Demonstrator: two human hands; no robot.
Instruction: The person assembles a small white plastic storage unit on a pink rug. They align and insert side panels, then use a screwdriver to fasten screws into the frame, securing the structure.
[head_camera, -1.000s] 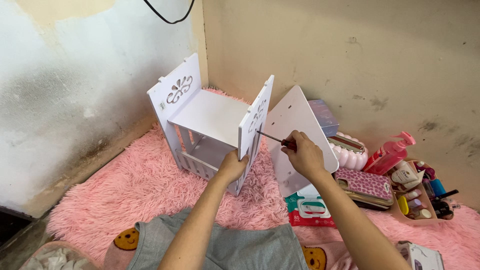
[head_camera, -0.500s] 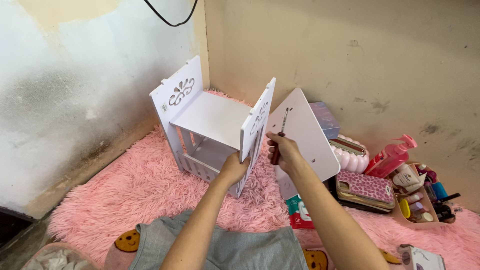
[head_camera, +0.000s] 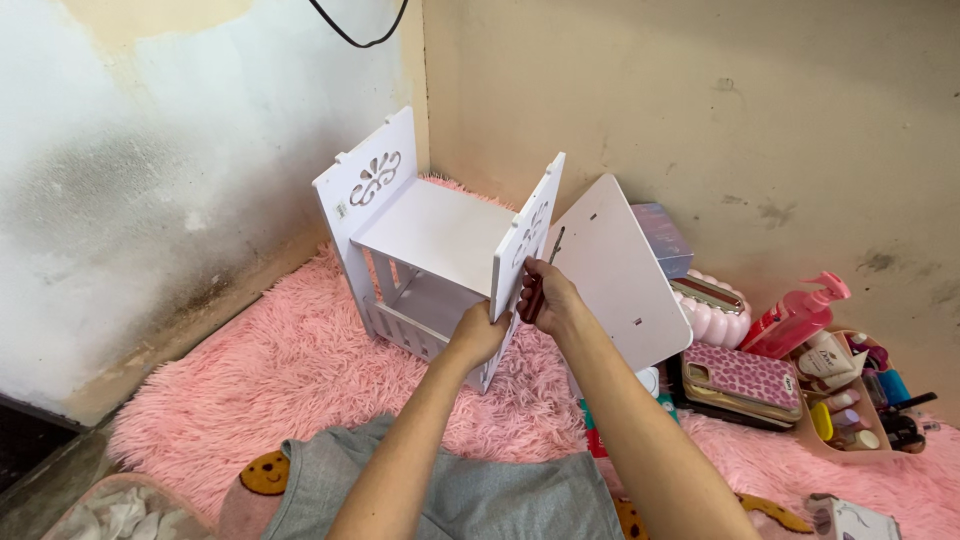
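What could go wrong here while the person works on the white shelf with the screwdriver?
1. The shelf stands on soft pink fur, so it may rock or tip when pushed.
2. The screwdriver in the right hand lies close to the left hand; a slip might poke it.
3. The loose board leans nearby and might fall.

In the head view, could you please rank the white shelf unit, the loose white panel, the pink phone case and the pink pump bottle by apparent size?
1. White shelf unit
2. Loose white panel
3. Pink phone case
4. Pink pump bottle; it looks close to the case in size, so that order is unsure.
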